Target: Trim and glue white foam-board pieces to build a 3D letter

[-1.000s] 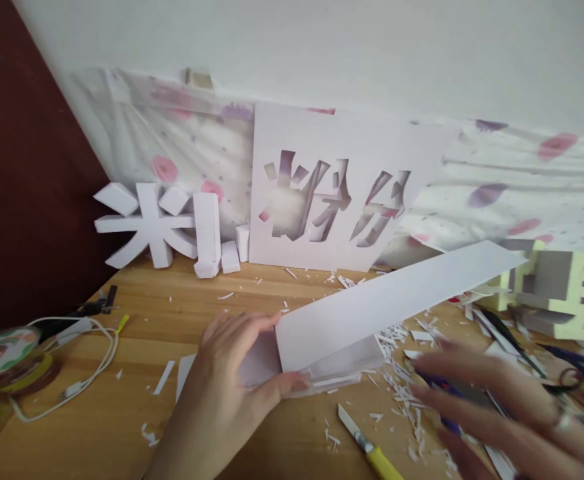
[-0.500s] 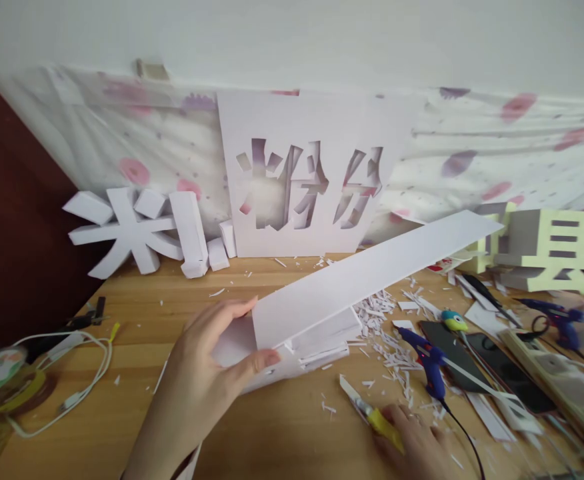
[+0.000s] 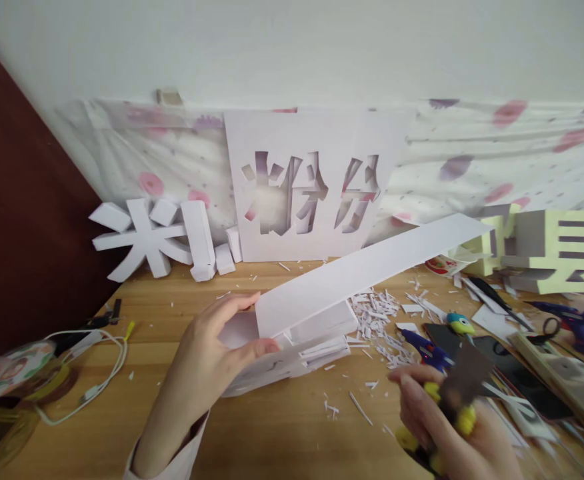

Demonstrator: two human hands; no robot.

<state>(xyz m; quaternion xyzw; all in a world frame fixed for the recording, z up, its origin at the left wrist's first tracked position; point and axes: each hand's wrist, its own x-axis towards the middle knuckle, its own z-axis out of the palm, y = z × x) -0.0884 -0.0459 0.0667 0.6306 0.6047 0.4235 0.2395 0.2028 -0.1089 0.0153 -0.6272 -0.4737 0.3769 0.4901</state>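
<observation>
My left hand [image 3: 217, 353] is closed on a long white foam board strip [image 3: 372, 273] and the white board piece [image 3: 272, 370] under it, with the thumb on the near side. The strip slants up to the right, raised above the table. Lower right, my right hand [image 3: 452, 427] grips a utility knife [image 3: 465, 419] with yellow on its handle. Motion smears the knife, and its dark blade [image 3: 472, 373] points up and to the right. The knife is apart from the board.
White paper scraps [image 3: 375, 313] lie beyond the strip. To the right are a blue glue gun [image 3: 427, 350], phones and a power strip [image 3: 547, 360]. Cut-out board [image 3: 317, 133], white letters [image 3: 149, 237] and yellow letters [image 3: 567, 247] stand behind. Tape rolls [image 3: 17, 377] and a cable [image 3: 117, 360] lie left.
My right hand has lifted the utility knife from near the table and turned it, moving right. My left hand still holds the board pieces. The view has shifted slightly.
</observation>
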